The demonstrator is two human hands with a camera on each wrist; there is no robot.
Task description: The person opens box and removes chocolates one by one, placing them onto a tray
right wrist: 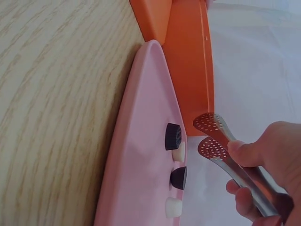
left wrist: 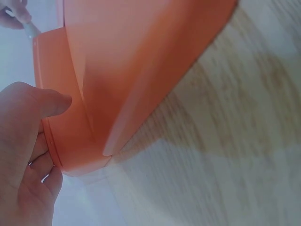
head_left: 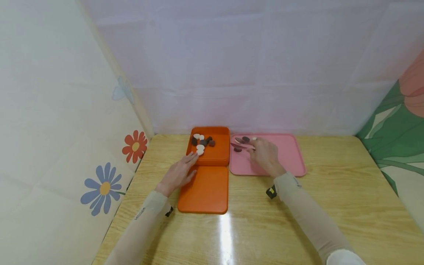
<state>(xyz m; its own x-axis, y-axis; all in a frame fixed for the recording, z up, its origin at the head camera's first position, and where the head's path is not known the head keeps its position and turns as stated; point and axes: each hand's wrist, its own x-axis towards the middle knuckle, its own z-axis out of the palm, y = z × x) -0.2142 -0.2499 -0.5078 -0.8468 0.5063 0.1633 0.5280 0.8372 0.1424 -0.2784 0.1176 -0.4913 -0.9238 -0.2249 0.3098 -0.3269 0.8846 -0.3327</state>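
My right hand grips metal tongs with perforated ends, over the pink tray. The ends of the tongs stand apart, with nothing visible between them. On the tray lie a few small dark pieces and white pieces. My left hand rests against the left front corner of the open orange box, its fingers stretched along the rim and the thumb by the front wall. Inside that box are several white pieces and dark pieces; their kind is unclear.
An orange lid lies flat on the wooden table, directly in front of the box. The tray stands close to the box's right side. A pale cloth wall rises behind both, and a flower-patterned wall borders the left.
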